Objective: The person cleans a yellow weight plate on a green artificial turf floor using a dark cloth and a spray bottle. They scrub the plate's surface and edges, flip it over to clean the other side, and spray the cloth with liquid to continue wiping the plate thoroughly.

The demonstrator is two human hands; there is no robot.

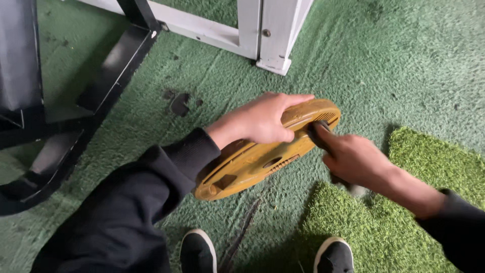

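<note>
While worn green artificial turf flooring (384,60) spreads beneath a white metal frame post (275,35) and a black steel bench base (101,76), the round yellow rubber-coated weight plate (262,156) is tilted on edge above the floor, just ahead of the black shoes (198,251). The left hand (262,119) is clamped over its top rim; the right hand (353,159) grips a dark handle at its edge. If either grip slackens, the plate would likely drop toward the shoes.
</note>
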